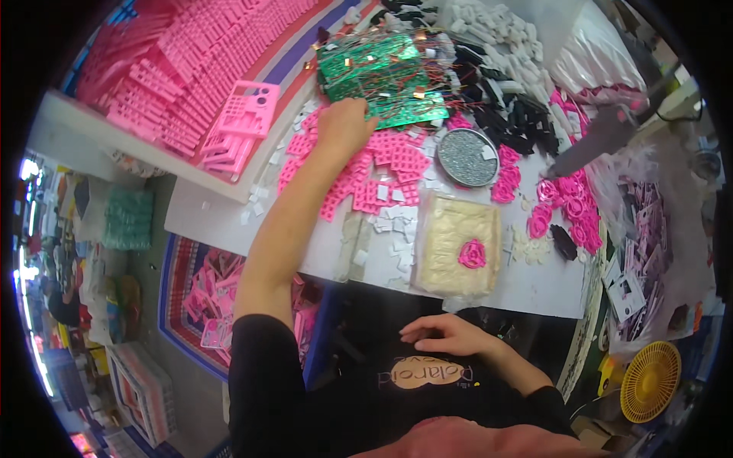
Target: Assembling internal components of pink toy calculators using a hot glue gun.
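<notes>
White bench [534, 286], cluttered. Green circuit boards [382, 80] stacked, wires bristling. Left hand [345, 126] just below boards, fingers curled onto pink plastic keypad pieces [382, 164]; grip unclear. Right hand [443, 334] flat, empty, on black shirt below bench.

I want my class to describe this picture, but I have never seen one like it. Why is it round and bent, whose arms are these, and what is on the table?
The picture comes from a wide fisheye camera worn on a person's head, looking down; that is why straight edges curve. No machine is here, only the person's two bare hands. The left hand reaches out, fingers down on a heap of small pink plastic grids, right beside green circuit boards with thin wires. Whether it grips anything cannot be seen. The right hand rests flat on the black shirt, holding nothing. The white table also bears a round tin of glittery bits, a cream tray with one pink ring-shaped piece, and black parts.
</notes>
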`<action>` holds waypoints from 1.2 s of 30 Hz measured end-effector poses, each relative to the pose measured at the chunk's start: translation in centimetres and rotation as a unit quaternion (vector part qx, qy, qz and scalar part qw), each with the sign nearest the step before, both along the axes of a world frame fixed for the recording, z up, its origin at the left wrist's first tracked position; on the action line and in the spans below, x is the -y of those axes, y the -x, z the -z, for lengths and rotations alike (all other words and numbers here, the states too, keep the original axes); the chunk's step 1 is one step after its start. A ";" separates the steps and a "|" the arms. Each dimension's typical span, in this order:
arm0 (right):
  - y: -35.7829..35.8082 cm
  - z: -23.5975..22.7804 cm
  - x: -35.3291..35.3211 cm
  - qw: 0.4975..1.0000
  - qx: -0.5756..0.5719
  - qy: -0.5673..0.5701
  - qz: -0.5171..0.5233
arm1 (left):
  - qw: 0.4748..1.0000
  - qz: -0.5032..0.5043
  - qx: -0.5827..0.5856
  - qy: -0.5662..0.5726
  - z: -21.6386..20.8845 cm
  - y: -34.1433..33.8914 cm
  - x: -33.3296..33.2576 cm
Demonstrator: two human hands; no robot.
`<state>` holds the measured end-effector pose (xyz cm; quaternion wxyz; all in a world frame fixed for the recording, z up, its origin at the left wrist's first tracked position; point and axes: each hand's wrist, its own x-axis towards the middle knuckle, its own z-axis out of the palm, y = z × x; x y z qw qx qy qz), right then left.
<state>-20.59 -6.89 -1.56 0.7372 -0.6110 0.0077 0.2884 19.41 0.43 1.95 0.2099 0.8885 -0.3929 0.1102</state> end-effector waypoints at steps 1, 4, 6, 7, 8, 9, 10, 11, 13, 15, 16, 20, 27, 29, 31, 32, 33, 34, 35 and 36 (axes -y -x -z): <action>1.2 -0.4 1.4 0.999 0.010 0.015 0.027 | 0.999 -0.013 -0.007 -0.038 -0.1 -0.4 2.0; 4.8 -1.3 5.3 0.989 0.031 0.073 0.121 | 0.990 0.099 -0.096 -0.004 -1.2 2.8 5.2; 6.6 -2.0 7.6 0.966 0.053 0.126 0.221 | 0.963 0.199 -0.179 0.042 -1.6 7.9 5.0; 6.9 -2.7 8.7 0.946 0.067 0.188 0.255 | 0.946 0.237 -0.215 0.051 -1.3 11.0 4.2; 6.8 -2.5 9.5 0.919 0.109 0.243 0.289 | 0.929 0.320 -0.178 0.046 0.2 13.5 3.3; 6.4 -2.2 10.1 0.889 0.153 0.295 0.317 | 0.906 0.397 -0.140 0.041 2.1 15.8 2.3; 5.8 -2.3 10.5 0.868 0.159 0.338 0.326 | 0.899 0.414 -0.141 0.025 3.2 18.3 1.8; 5.0 -1.8 11.0 0.845 0.201 0.376 0.323 | 0.893 0.429 -0.138 0.009 3.8 20.2 1.7; 3.5 -0.8 11.9 0.788 0.281 0.453 0.309 | 0.897 0.431 -0.089 -0.034 4.4 22.0 1.5; 2.5 -0.6 12.2 0.790 0.273 0.456 0.305 | 0.898 0.429 -0.066 -0.073 5.1 23.2 1.7; 1.7 -0.2 12.3 0.794 0.275 0.453 0.298 | 0.900 0.420 -0.059 -0.102 5.2 23.3 1.6; 0.4 -0.1 12.2 0.801 0.279 0.463 0.258 | 0.868 0.452 -0.187 -0.091 3.8 20.8 1.3; 4.0 -0.4 13.5 0.812 0.254 0.434 0.296 | 0.972 -0.198 0.098 0.079 -0.6 -7.2 -6.5; 4.6 -0.5 13.7 0.804 0.242 0.450 0.303 | 0.898 -0.408 0.127 -0.107 -1.0 -12.7 -7.4; 4.6 -1.0 13.6 0.804 0.237 0.461 0.291 | 0.915 -0.382 0.040 -0.124 2.1 -19.6 -12.7; 4.2 -0.9 13.5 0.801 0.273 0.457 0.276 | 0.934 -0.335 0.000 -0.127 3.5 -23.0 -15.9; 4.0 -0.6 13.8 0.790 0.294 0.465 0.269 | 0.949 -0.275 -0.016 -0.150 5.5 -26.0 -18.0; 4.1 -0.4 14.2 0.781 0.317 0.469 0.264 | 0.960 -0.215 -0.008 -0.177 4.8 -28.7 -21.7; 4.0 -0.1 14.8 0.788 0.323 0.458 0.255 | 0.965 -0.170 0.014 -0.200 2.2 -30.8 -27.0; 3.9 -0.1 15.6 0.793 0.345 0.433 0.252 | 0.969 -0.127 0.038 -0.211 -3.2 -32.4 -33.1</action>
